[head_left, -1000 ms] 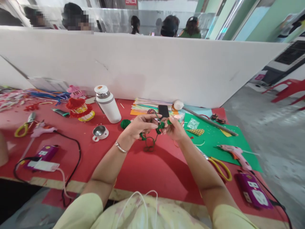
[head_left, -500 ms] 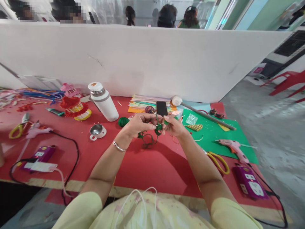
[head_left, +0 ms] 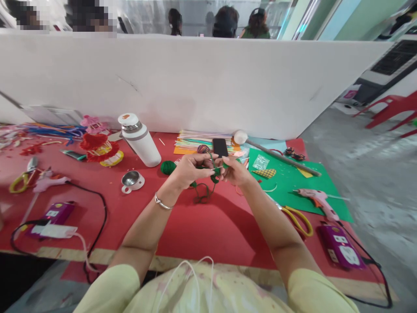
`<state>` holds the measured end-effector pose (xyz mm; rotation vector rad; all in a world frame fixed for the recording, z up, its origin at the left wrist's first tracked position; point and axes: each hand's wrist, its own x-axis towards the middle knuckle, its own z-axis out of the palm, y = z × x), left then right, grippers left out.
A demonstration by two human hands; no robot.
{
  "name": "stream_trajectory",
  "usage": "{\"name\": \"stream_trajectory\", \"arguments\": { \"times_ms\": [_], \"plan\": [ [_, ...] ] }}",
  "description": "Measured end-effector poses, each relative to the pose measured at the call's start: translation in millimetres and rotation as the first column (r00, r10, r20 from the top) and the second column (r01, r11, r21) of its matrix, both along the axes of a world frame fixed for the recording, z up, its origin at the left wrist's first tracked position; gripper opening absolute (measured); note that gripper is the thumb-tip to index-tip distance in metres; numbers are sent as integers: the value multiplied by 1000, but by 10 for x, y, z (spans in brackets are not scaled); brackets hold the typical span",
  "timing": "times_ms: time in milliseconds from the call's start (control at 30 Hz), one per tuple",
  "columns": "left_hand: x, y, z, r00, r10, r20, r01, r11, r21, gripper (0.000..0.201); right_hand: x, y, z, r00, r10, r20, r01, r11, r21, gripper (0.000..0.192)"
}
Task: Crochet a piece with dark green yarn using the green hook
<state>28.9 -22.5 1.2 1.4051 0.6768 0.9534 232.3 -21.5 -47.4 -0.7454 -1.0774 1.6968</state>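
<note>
My left hand (head_left: 193, 168) pinches green yarn (head_left: 202, 201), with one strand raised at the fingertips and a loose loop hanging below. My right hand (head_left: 237, 171) meets it and is closed on a thin crochet hook (head_left: 246, 158), whose far end sticks out past the fingers. A small piece of green yarn work (head_left: 215, 178) hangs between the two hands, partly hidden by fingers. Left of my left hand lies a green yarn ball (head_left: 168, 167). Just beyond my fingers are a multicoloured yarn ball (head_left: 203, 149) and a phone (head_left: 220, 148).
A white flask (head_left: 143, 145), a metal cup (head_left: 132, 180) and a red-and-yellow craft piece (head_left: 99, 150) stand left. Glue guns (head_left: 321, 201), yellow-handled scissors (head_left: 298, 219) and purple power blocks (head_left: 340, 248) lie about the red table (head_left: 218, 234). A white partition (head_left: 195, 82) rises behind.
The crochet hook has shifted slightly in the right hand, with more of its far end showing to the right. Both hands stay close together; the view has moved a little.
</note>
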Motion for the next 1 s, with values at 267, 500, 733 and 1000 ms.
{"name": "stream_trajectory", "arguments": {
  "times_ms": [267, 500, 733, 1000],
  "plan": [
    [-78, 57, -16, 965, -197, -170, 202, 979, 9, 38, 161, -42, 83, 979, 175, 107, -178, 984, 21, 41],
    [-87, 96, -70, 959, -136, -247, 154, 987, 55, 42, 213, -151, 269, 955, 103, 277, -144, 981, 131, 33],
    [-75, 65, -9, 951, -48, -305, 74, 994, 76, 44, 226, -206, 381, 911, 2, 412, -133, 948, 290, 39],
    [-97, 109, -77, 951, 25, -308, 29, 985, 169, 36, 168, -298, 467, 832, -228, 506, -112, 824, 555, 42]
  ]
}}
